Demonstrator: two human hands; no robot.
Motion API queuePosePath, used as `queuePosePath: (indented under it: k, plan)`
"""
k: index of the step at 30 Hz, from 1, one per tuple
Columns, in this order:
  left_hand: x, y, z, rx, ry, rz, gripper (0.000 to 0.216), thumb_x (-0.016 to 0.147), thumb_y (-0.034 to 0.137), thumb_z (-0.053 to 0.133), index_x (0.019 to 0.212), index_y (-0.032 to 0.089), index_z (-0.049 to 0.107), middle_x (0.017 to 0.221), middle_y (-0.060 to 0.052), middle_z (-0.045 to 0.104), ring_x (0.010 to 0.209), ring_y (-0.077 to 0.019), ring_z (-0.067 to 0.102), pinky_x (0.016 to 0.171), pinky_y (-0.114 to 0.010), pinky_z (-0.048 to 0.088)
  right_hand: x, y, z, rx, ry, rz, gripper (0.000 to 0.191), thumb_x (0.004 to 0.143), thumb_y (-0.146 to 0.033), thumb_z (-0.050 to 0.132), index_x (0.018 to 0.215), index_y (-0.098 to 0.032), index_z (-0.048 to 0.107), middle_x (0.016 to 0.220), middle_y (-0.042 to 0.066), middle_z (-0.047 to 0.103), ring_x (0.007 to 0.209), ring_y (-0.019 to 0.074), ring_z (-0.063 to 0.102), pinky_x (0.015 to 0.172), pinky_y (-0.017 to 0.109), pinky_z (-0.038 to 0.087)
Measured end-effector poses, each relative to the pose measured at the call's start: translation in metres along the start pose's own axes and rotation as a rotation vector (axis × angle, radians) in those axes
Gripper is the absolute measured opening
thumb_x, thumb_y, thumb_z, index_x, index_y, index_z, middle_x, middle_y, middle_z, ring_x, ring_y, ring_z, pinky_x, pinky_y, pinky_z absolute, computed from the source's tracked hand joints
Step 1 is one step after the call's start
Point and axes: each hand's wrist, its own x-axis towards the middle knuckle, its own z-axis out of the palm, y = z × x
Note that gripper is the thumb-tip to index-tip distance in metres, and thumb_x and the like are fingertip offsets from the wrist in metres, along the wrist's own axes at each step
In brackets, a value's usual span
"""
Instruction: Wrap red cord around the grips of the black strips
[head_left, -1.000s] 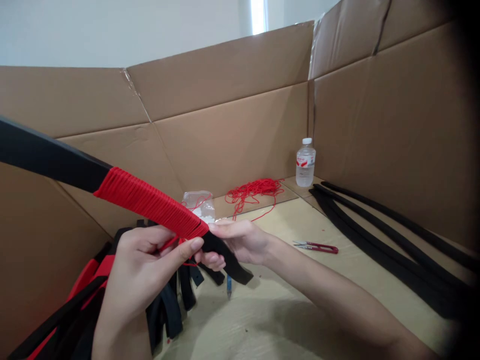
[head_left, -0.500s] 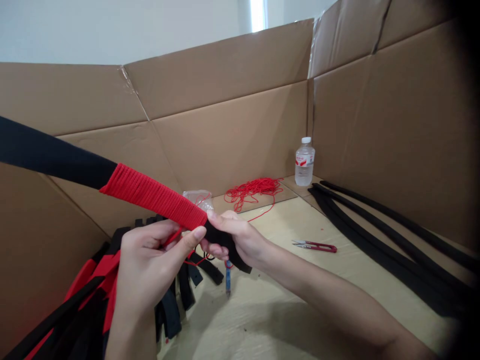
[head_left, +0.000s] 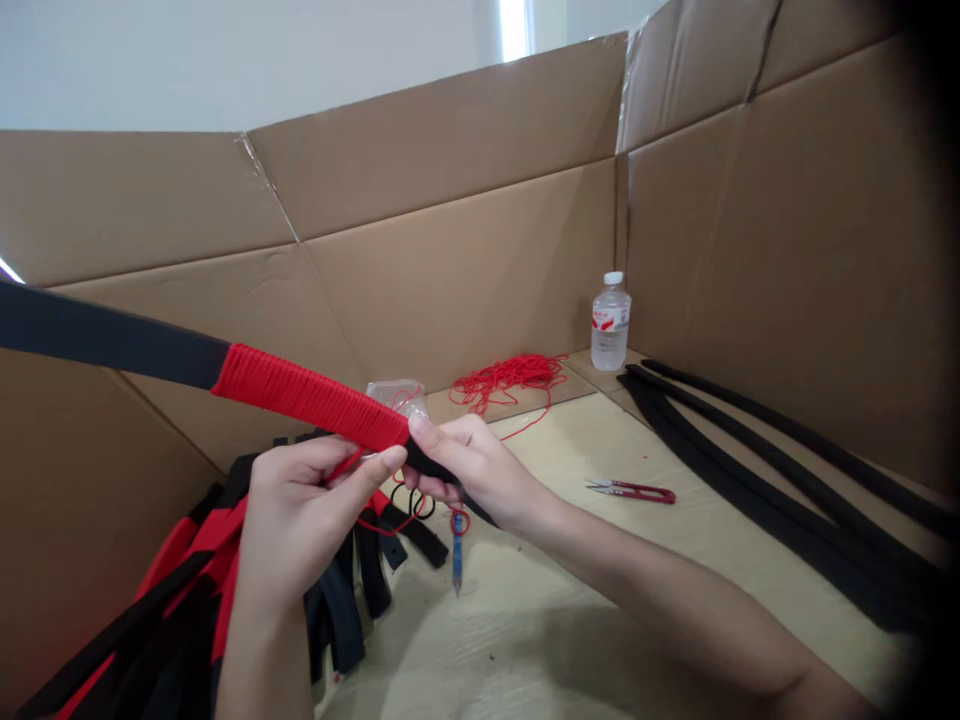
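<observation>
A long, curved, flat black piece shaped like a sword (head_left: 112,335) slants across the left side, with red cord wound in tight turns (head_left: 311,395) around its handle part. My right hand (head_left: 476,465) is closed around the bare black end, its thumb at the edge of the winding. Just under the winding, my left hand (head_left: 300,510) is closed with a strand of red cord (head_left: 346,466) in its curled fingers. Its thumb tip touches the lower edge of the winding. A loose loop of cord hangs below the hands.
Thread snips (head_left: 634,492), a blue pen-like stick (head_left: 457,560) and long black strips (head_left: 750,490) lie on the table. A red cord heap (head_left: 514,375), plastic bag (head_left: 397,397) and water bottle (head_left: 610,325) sit by cardboard walls (head_left: 457,270). Red-and-black pieces (head_left: 187,575) pile up left.
The sword-shaped piece has tilted, its far left end dropping and its surface turning slightly. Both hands keep their hold and have shifted only a little.
</observation>
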Motion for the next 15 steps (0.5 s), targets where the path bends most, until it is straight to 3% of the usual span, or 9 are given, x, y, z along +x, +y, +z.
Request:
queuePosePath:
  k: [6, 10, 15]
  plan:
    - [0.0, 0.0, 0.005, 0.001, 0.054, -0.012, 0.051, 0.078, 0.025, 0.071, 0.048, 0.017, 0.031, 0.053, 0.007, 0.02, 0.048, -0.0061, 0.019, 0.042, -0.023, 0.016, 0.002, -0.004, 0.001, -0.048, 0.055, -0.033, 0.062, 0.088, -0.068, 0.047, 0.057, -0.015, 0.053, 0.047, -0.004, 0.044, 0.039, 0.0044, 0.036, 0.038, 0.02, 0.024]
    - [0.001, -0.003, 0.005, -0.05, 0.04, -0.096, 0.049, 0.079, 0.029, 0.071, 0.049, 0.017, 0.033, 0.053, 0.006, 0.021, 0.049, -0.0067, 0.021, 0.044, -0.024, 0.018, 0.002, -0.005, 0.0, -0.012, 0.014, 0.043, 0.059, 0.092, -0.064, 0.041, 0.064, -0.014, 0.057, 0.047, -0.005, 0.044, 0.037, 0.0052, 0.038, 0.037, 0.02, 0.027]
    - [0.0, -0.01, 0.001, -0.15, 0.168, -0.17, 0.046, 0.077, 0.031, 0.074, 0.053, 0.018, 0.037, 0.056, 0.006, 0.023, 0.051, -0.008, 0.021, 0.046, -0.026, 0.017, -0.001, -0.007, 0.0, -0.11, 0.013, 0.073, 0.023, 0.082, -0.039, 0.063, 0.079, -0.017, 0.056, 0.062, -0.005, 0.056, 0.047, 0.0079, 0.051, 0.046, 0.021, 0.04]
